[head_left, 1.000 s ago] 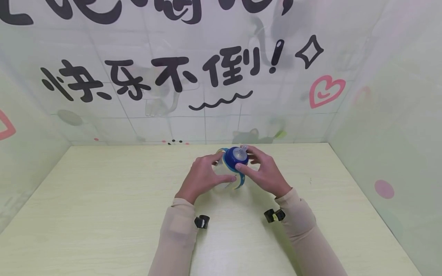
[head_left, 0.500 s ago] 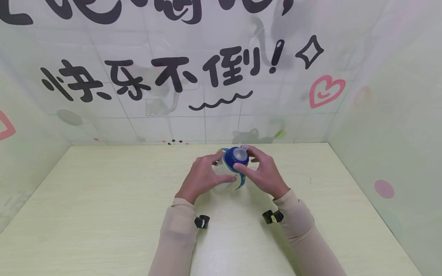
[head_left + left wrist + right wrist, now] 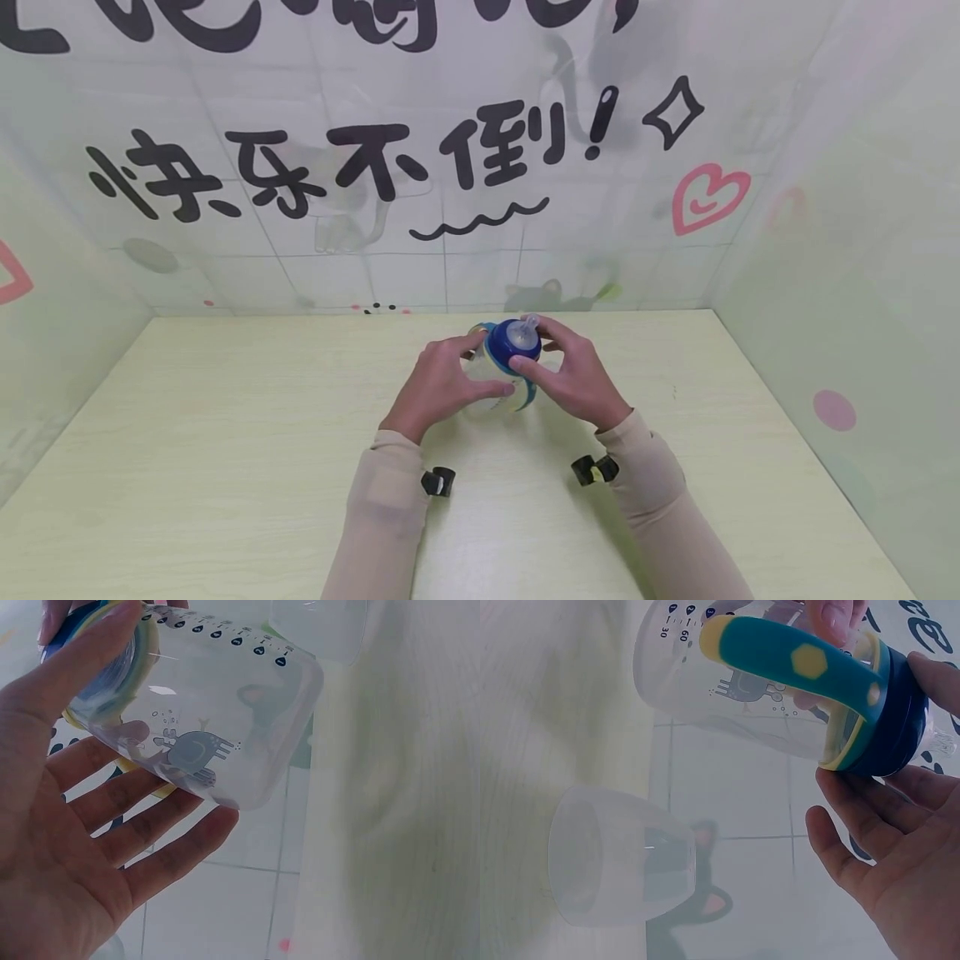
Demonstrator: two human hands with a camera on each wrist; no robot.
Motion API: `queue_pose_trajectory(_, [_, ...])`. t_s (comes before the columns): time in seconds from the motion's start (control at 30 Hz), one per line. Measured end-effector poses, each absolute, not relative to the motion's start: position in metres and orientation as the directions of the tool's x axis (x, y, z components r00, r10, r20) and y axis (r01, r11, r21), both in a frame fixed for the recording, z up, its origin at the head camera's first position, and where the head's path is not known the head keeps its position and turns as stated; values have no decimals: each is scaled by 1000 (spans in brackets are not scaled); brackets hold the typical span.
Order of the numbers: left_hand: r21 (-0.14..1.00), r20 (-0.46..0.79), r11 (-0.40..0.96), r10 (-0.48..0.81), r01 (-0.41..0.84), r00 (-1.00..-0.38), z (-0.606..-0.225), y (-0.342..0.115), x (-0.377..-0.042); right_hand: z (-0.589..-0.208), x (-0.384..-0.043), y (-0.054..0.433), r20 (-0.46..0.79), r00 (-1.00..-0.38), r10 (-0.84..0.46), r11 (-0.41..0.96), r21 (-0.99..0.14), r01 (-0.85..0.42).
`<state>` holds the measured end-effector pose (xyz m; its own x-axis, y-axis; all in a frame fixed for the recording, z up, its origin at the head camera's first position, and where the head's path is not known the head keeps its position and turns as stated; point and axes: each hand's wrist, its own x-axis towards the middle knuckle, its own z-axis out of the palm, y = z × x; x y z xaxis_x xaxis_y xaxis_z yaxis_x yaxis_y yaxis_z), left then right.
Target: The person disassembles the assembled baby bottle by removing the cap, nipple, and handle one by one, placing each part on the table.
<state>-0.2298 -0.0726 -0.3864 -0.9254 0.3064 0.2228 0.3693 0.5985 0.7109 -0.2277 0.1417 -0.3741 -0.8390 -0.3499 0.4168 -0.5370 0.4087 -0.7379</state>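
A clear baby bottle (image 3: 217, 690) with printed volume marks and an elephant picture is held tilted, a little above the table, between both hands. My left hand (image 3: 438, 379) grips its body, thumb on one side and fingers on the other. My right hand (image 3: 579, 375) pinches the dark blue collar (image 3: 512, 347) between thumb and fingers. A clear teat (image 3: 523, 334) sticks up out of the collar. Below it sits a ring with teal and yellow handles (image 3: 802, 661). The hands cover parts of the bottle in the head view.
A translucent dome-shaped cap (image 3: 619, 859) stands on the pale wooden table (image 3: 247, 450), beyond the bottle and near the back wall. White walls with black lettering and pink hearts (image 3: 710, 200) enclose the table at the back and sides. Each wrist carries a small black camera mount.
The lower handle has swung slightly to the right on the bottle. My right thumb has shifted a little on the collar; my left hand stays nearly in place.
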Motion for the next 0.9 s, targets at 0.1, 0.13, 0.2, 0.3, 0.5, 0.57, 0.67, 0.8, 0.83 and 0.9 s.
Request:
queue_pose_trajectory(0.1, [711, 228, 594, 313, 377, -922, -386, -73, -229, -374, -227, 142, 421, -832, -360, 398, -738, -545])
queue_pose_trajectory(0.13, [711, 231, 591, 316, 381, -920, -386, -73, -229, -374, -227, 142, 424, -830, -363, 394, -737, -549])
queue_pose_trajectory(0.2, [713, 239, 582, 323, 392, -916, -386, -73, -229, -375, -228, 142, 429, -824, -369, 387, -735, -556])
queue_pose_trajectory(0.3, [713, 250, 573, 332, 404, -910, -386, -73, -228, -375, -227, 142, 437, -817, -377, 379, -732, -566])
queue_pose_trajectory(0.5, [713, 250, 572, 334, 406, -909, -388, -74, -229, -374, -226, 143, 426, -815, -394, 375, -734, -566])
queue_pose_trajectory(0.57, [714, 246, 572, 334, 403, -910, -388, -75, -230, -374, -226, 143, 422, -815, -398, 375, -736, -564])
queue_pose_trajectory(0.67, [715, 245, 571, 334, 402, -910, -388, -75, -229, -374, -226, 144, 416, -814, -405, 371, -739, -562])
queue_pose_trajectory(0.8, [718, 241, 572, 331, 397, -912, -388, -75, -228, -374, -225, 145, 405, -814, -416, 361, -749, -556])
queue_pose_trajectory(0.83, [718, 242, 571, 331, 398, -912, -387, -74, -228, -374, -225, 145, 402, -814, -418, 359, -751, -555])
queue_pose_trajectory(0.9, [720, 240, 571, 330, 396, -913, -387, -74, -227, -374, -225, 145, 399, -814, -421, 356, -753, -553])
